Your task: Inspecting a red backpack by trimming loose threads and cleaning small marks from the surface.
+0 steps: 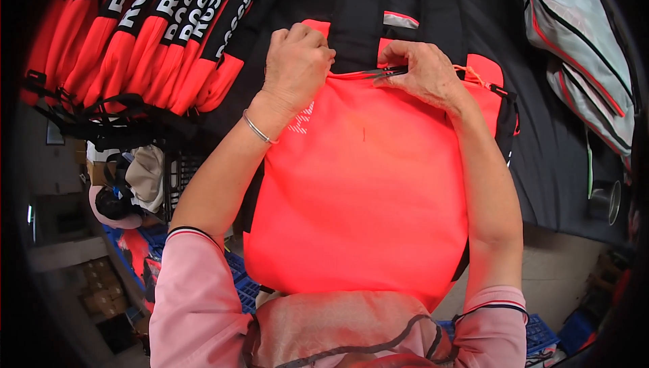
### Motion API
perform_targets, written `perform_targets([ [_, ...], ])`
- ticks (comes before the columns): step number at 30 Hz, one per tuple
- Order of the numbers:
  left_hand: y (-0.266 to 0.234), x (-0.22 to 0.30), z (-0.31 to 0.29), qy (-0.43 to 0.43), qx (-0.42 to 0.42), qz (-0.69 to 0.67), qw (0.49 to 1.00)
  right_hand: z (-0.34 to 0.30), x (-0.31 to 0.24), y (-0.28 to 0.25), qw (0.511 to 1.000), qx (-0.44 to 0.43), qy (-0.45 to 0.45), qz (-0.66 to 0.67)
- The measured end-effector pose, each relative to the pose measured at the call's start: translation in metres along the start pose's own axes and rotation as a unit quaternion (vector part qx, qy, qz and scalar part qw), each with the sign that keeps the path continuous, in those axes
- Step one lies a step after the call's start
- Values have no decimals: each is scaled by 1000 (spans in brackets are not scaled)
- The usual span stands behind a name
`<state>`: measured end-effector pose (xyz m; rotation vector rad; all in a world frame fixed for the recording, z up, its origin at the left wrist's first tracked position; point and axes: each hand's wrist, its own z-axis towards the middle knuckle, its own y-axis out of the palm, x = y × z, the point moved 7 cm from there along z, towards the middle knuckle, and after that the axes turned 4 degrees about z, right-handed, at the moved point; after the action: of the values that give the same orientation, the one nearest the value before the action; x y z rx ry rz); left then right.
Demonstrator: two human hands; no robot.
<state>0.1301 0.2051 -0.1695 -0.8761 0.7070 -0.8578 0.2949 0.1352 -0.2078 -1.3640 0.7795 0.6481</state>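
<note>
Well, in the head view a red bag lies over the near edge of the dark desk, reaching down toward the person's lap. The left hand pinches its upper edge, fingers curled tight; the right hand grips dark snips, their tips pointing left along that edge. Black straps run from there toward the far edge, close behind both hands, and an orange thread sits just beside the right one. Red-and-black bags crowd the far left corner, a grey bag fills the far right, and a metal cup lies near the right edge. Blue crates show below.
</note>
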Motion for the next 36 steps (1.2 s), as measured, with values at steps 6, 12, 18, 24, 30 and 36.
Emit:
perform_targets([
  [6, 16, 5, 0, 67, -10, 19, 998, -1, -1, -2, 1000, 10, -15, -11],
  [12, -5, -21, -2, -102, 80, -129, 983, -2, -1, -3, 1000, 2, -7, -5],
  [18, 2, -8, -7, -18, -15, -108, 994, -2, -3, -2, 999, -4, -14, -38],
  [24, 10, 5, -3, 107, -26, -26, 994, -3, -4, -3, 999, 12, -48, -10],
  [30, 23, 6, -1, 86, -86, 10, 993, -3, -3, -3, 999, 11, -42, -13],
  [36, 14, -9, -4, -20, -61, -130, 989, -2, -1, -2, 1000, -4, -14, -9],
])
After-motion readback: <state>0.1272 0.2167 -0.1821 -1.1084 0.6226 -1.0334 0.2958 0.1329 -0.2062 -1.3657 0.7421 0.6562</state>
